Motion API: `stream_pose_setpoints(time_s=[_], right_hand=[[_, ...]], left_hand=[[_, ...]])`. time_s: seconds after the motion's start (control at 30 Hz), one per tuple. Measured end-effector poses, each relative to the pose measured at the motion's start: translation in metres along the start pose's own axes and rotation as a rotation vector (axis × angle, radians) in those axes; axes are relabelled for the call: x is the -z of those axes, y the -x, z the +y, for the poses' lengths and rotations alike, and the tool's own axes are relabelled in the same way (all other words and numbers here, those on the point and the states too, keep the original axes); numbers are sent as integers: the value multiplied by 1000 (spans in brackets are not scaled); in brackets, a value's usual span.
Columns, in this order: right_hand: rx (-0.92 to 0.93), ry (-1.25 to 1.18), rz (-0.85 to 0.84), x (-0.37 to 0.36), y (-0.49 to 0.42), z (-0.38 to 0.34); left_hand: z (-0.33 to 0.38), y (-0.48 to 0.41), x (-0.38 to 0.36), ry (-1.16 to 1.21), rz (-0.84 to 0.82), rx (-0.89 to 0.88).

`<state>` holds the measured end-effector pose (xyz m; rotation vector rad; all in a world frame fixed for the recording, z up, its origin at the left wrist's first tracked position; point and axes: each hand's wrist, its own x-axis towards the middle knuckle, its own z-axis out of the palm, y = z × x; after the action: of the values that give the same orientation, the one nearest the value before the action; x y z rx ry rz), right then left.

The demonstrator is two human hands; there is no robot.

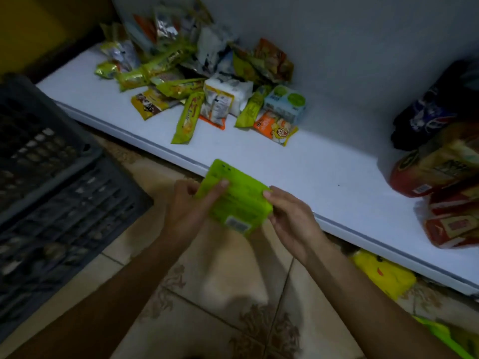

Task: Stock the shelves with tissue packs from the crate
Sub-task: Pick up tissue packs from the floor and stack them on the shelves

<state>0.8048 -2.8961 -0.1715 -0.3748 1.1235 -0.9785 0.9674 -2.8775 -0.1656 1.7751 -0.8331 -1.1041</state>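
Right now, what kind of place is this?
Likely a small shop: a white shelf with loose snack packs, a dark crate beside it, a green pack held by left hand and right hand.

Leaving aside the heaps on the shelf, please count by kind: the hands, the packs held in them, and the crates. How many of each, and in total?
Hands: 2, the left hand and the right hand
Packs held: 1, a green pack gripped by both hands
Crates: 1, the dark crate at the left
Total: 4
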Motion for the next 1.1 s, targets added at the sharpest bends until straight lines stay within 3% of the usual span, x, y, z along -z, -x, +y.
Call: stream_pose_setpoints(time_s=[0.13, 0.23, 0.33, 0.47, 0.6, 0.8, 1.0, 1.1], right_hand=[[-160, 231, -131, -75, 74, -55], [-187, 169, -197, -133, 136, -108], [-236, 88, -272, -210, 195, -175], [-344, 160, -525, -325, 276, -280], [-44, 248, -674, -439, 345, -377], [537, 383, -623, -569, 426, -496], [1183, 731, -448, -626, 433, -569], [1314, 799, -387, -637, 412, -590]], left_hand=[[87, 37, 51, 90, 119, -5], [161, 72, 101, 77, 147, -88], [263, 100, 160, 38, 215, -259], [435, 131, 239, -38, 244, -518], [582, 165, 326, -116, 270, -698], [746, 196, 421, -72, 241, -852], [824, 173, 435, 92, 218, -886], [840, 145, 428, 127, 218, -855]])
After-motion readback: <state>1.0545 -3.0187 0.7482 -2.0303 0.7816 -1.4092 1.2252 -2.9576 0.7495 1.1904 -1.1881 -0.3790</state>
